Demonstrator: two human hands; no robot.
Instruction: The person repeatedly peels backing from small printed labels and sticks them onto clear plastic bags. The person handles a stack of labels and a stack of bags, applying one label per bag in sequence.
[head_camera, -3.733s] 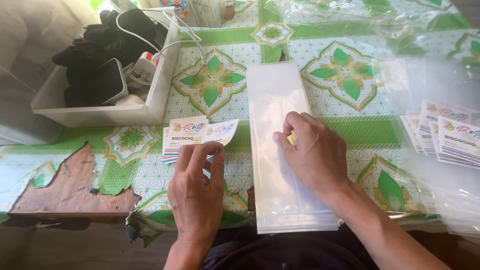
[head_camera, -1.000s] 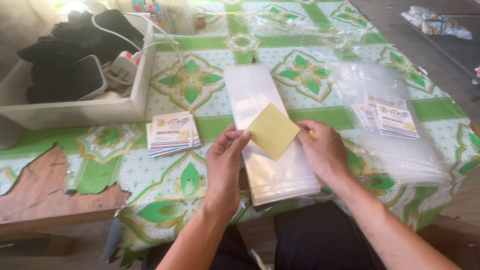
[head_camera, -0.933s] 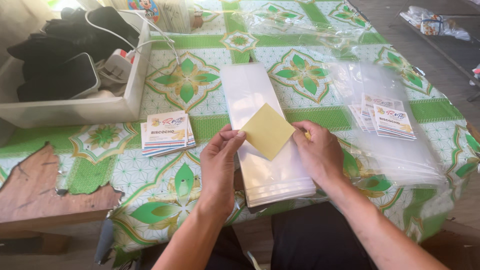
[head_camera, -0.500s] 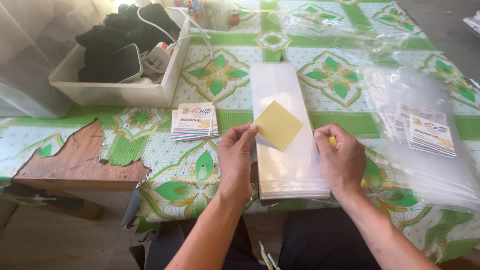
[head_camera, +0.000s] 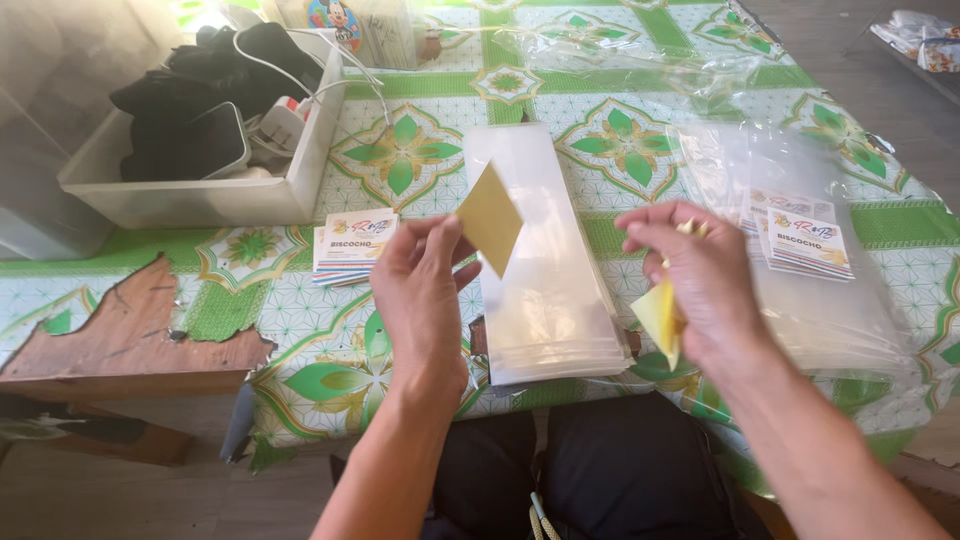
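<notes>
Green-and-white patterned oilcloth is seen covering the table (head_camera: 400, 330), torn away at the near left corner, well left of the hands, so that bare brown wood shows. Beyond the left hand, a white rectangular plastic tub (head_camera: 200, 200) is filled with black cloth, white cables and a dark flat device. A long stack of clear plastic sleeves (head_camera: 545, 280) is laid on the table between the two hands, reaching away from the person. To the right of the right hand, a looser heap of clear bags (head_camera: 800, 300) is spread out, with printed paper labels (head_camera: 808, 245) lying inside. A small pile of the same printed labels (head_camera: 350, 245) is set just beyond the left hand.

The left hand (head_camera: 420, 290) is raised above the table, and a mustard-yellow square card (head_camera: 490, 217) is pinched by its lower corner between thumb and fingertips, held tilted over the sleeves. The right hand (head_camera: 695, 275) is closed around a bright yellow folded slip (head_camera: 660, 320), which hangs below the fingers.
</notes>
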